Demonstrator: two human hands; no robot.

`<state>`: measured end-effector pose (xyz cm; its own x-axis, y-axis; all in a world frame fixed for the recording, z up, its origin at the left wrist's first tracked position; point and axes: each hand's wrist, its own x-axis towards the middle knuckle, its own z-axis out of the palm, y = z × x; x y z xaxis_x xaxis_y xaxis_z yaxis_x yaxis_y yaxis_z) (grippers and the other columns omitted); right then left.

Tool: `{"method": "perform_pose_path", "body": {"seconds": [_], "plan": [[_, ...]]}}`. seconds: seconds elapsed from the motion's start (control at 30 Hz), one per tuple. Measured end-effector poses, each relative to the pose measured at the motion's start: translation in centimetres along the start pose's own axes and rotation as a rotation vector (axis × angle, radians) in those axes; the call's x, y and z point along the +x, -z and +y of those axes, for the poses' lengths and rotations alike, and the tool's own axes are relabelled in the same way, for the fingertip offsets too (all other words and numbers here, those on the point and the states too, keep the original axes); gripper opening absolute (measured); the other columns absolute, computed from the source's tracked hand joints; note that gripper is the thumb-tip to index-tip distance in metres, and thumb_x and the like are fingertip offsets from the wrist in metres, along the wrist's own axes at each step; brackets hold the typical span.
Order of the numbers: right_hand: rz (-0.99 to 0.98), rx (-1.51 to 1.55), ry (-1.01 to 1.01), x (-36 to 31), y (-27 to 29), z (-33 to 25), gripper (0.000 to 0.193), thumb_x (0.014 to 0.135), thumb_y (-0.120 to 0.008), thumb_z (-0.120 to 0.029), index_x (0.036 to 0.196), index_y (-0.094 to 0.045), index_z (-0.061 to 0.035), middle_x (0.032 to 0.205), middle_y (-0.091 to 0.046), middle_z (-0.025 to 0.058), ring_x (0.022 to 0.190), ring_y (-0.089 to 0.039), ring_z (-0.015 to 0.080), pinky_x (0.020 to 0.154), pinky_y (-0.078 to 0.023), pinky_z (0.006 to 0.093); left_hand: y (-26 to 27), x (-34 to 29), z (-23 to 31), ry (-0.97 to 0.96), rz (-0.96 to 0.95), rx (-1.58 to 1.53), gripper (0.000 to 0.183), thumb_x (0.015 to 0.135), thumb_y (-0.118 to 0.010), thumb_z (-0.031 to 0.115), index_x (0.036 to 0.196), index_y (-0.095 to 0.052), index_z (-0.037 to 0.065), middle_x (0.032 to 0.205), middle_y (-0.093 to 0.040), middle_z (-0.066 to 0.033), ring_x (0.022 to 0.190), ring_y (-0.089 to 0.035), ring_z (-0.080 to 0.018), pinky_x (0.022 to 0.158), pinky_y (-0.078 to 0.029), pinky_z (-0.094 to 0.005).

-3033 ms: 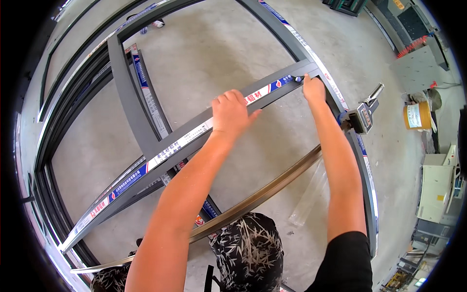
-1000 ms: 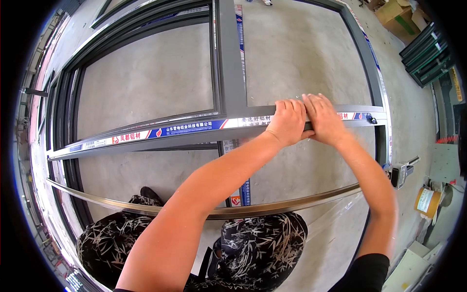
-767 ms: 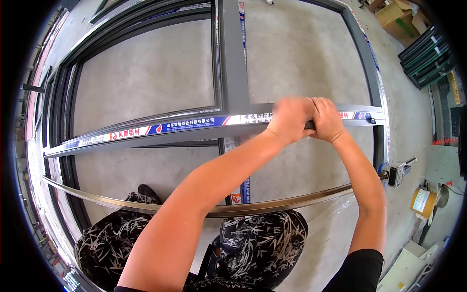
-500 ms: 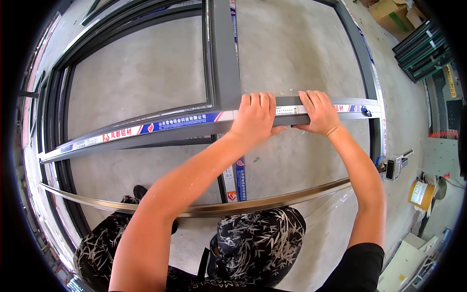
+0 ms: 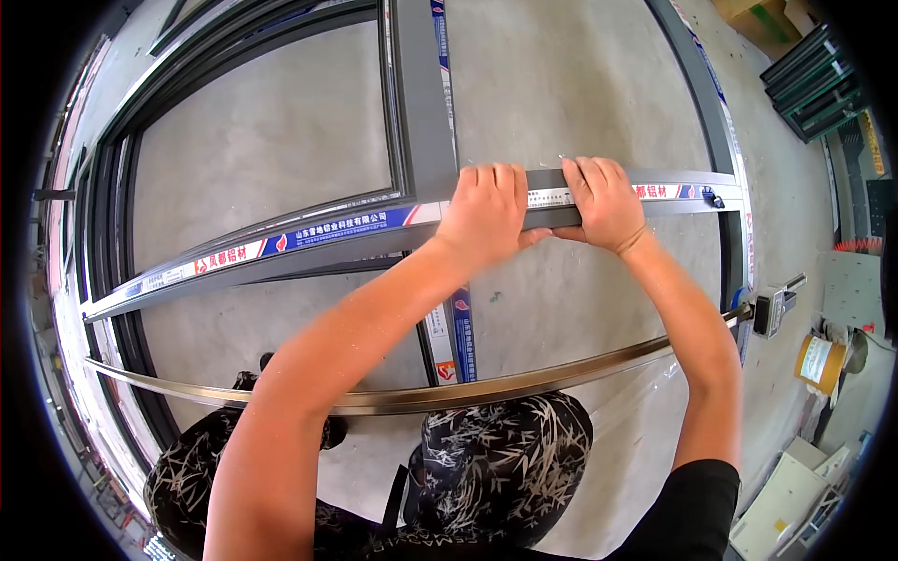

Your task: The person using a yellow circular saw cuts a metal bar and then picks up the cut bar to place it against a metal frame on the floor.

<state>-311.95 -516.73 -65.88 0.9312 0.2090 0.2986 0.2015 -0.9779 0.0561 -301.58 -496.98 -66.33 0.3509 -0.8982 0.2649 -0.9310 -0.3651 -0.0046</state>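
A long grey metal profile (image 5: 327,241), with printed protective film along it, crosses the view from left to right. My left hand (image 5: 482,210) is wrapped over it near the middle, where a wide grey upright profile (image 5: 426,103) meets it. Just to the right, my right hand (image 5: 606,204) clasps the same profile, fingers over the far edge and thumb on the near side. A short stretch of profile shows between the hands. The undersides of my fingers are hidden. Nearer to me, a bronze-coloured bar (image 5: 449,400) runs across in front of my knees.
Dark stacked frames (image 5: 122,206) stand at the left. At the right are a grey boxy device (image 5: 772,313) at the bar's end, a yellow tub (image 5: 819,365), dark green profiles (image 5: 814,84) and a cardboard box (image 5: 762,23). Concrete floor (image 5: 571,84) shows through the frame openings.
Both hands appear slightly higher and a little farther left in the picture, still on the profile. The view has shifted slightly too. Neither hand has let go.
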Motion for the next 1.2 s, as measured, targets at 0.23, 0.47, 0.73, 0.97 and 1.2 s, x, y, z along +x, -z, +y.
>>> {"method": "perform_pose_path", "body": {"seconds": [0.23,0.47,0.73,0.97,1.2], "plan": [[0.039,0.050,0.028,0.2,-0.6,0.0,0.087,0.054,-0.083,-0.047,0.118,-0.054,0.0040,0.109,-0.057,0.0173,0.099,-0.056,0.0328,0.091,-0.046,0.0450,-0.2,-0.1,-0.2,0.006,0.029,-0.005,0.080,0.070,-0.069,0.061,0.108,-0.055,-0.008,0.094,-0.057,-0.0150,0.085,-0.056,-0.0267,0.075,-0.046,-0.0353],[0.012,0.060,0.001,0.1,-0.7,0.0,0.094,0.051,-0.084,-0.049,0.122,-0.051,0.0023,0.112,-0.056,0.0164,0.102,-0.054,0.0338,0.091,-0.044,0.0454,0.9,-1.4,-0.7,0.031,0.106,-0.053,0.082,0.066,-0.074,0.056,0.116,-0.054,-0.007,0.108,-0.056,-0.0155,0.103,-0.055,-0.0295,0.090,-0.045,-0.0387],[0.028,0.016,0.054,-0.1,-0.8,0.4,0.096,0.055,-0.082,-0.053,0.125,-0.048,0.0045,0.110,-0.055,0.0165,0.100,-0.053,0.0332,0.090,-0.044,0.0457,4.5,-14.2,-10.4,0.116,0.071,0.177,0.081,0.077,-0.063,0.057,0.127,-0.050,-0.005,0.122,-0.052,-0.0172,0.116,-0.051,-0.0334,0.100,-0.042,-0.0453],[0.000,0.014,0.045,-0.2,-1.0,0.1,0.096,0.057,-0.082,-0.052,0.126,-0.048,0.0053,0.112,-0.055,0.0182,0.101,-0.054,0.0346,0.090,-0.044,0.0466,4.0,-12.9,-12.7,0.037,-0.009,0.128,0.074,0.082,-0.046,0.071,0.096,-0.057,-0.001,0.081,-0.051,-0.0092,0.072,-0.050,-0.0245,0.066,-0.046,-0.0357],[-0.004,0.021,0.066,-0.3,-0.6,0.5,0.095,0.057,-0.081,-0.051,0.126,-0.049,0.0060,0.113,-0.055,0.0193,0.101,-0.054,0.0360,0.090,-0.044,0.0490,3.6,-12.9,-12.6,0.029,-0.070,0.100,0.073,0.080,-0.050,0.071,0.091,-0.057,-0.001,0.080,-0.051,-0.0087,0.073,-0.050,-0.0244,0.067,-0.046,-0.0352]]}}
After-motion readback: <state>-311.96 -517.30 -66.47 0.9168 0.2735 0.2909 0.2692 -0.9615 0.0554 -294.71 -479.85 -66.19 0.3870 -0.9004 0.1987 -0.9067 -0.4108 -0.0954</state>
